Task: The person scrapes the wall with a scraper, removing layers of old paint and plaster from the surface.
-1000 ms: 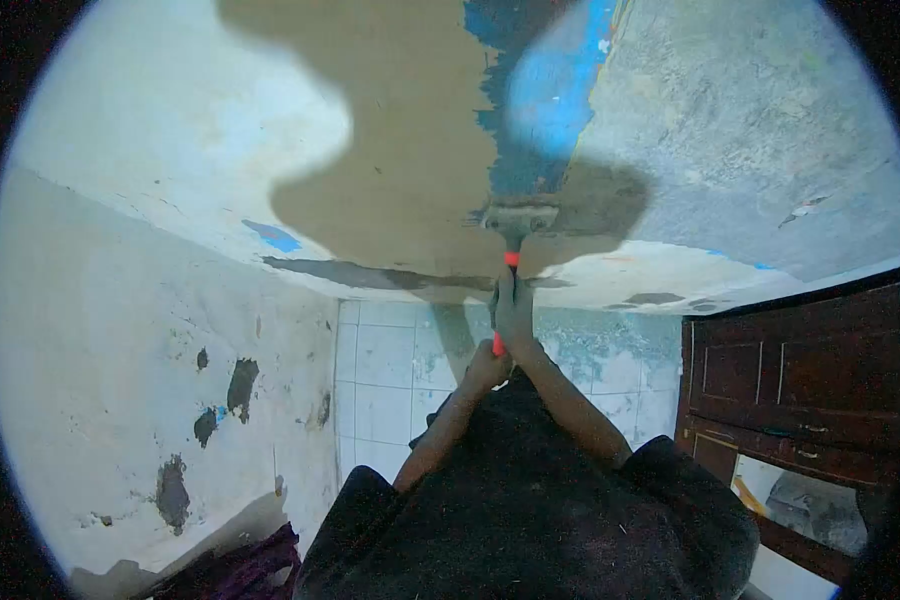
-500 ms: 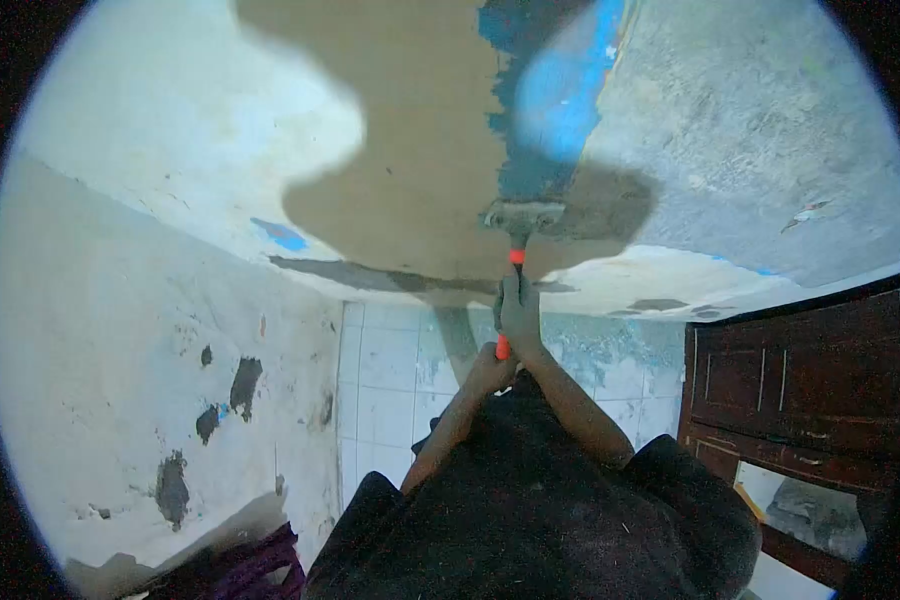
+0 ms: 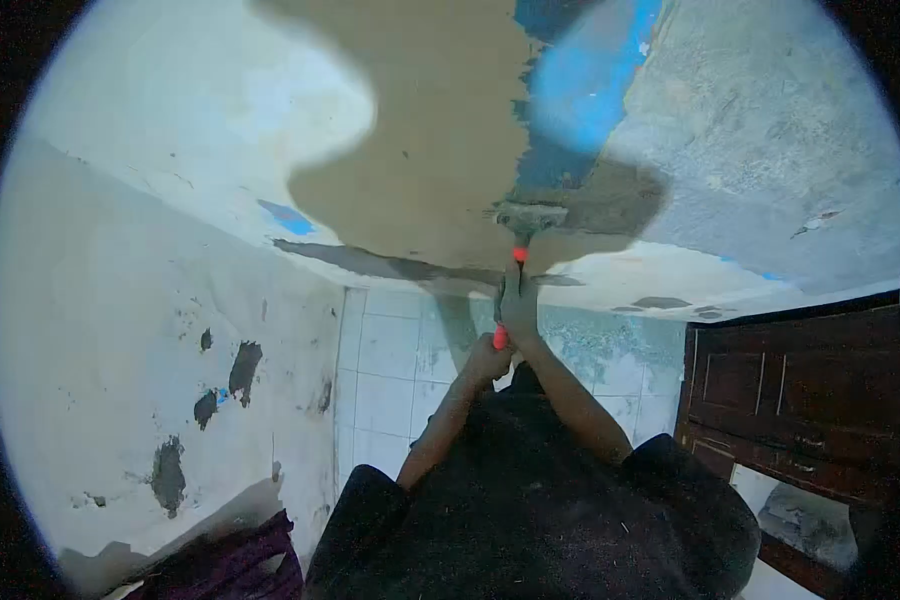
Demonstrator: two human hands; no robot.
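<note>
A long-handled scraper with a wide blade and red-and-black handle rests against the wall, at the lower end of a strip of blue paint. My right hand is wrapped round the middle of the handle. Lower down, my left hand closes round the handle's red end. Left of the blade the wall surface is smooth and beige; to the right it is rough and grey. My head's shadow falls over the blade area.
A dark wooden cabinet stands at the right. The left wall has several grey patches. White floor tiles lie below, with dusty smears. Purple cloth is at the lower left.
The view has shifted slightly. Against the wall's marks, the scraper now sits a little lower, and its blade is farther from the blue strip's end. Both hands keep their hold.
</note>
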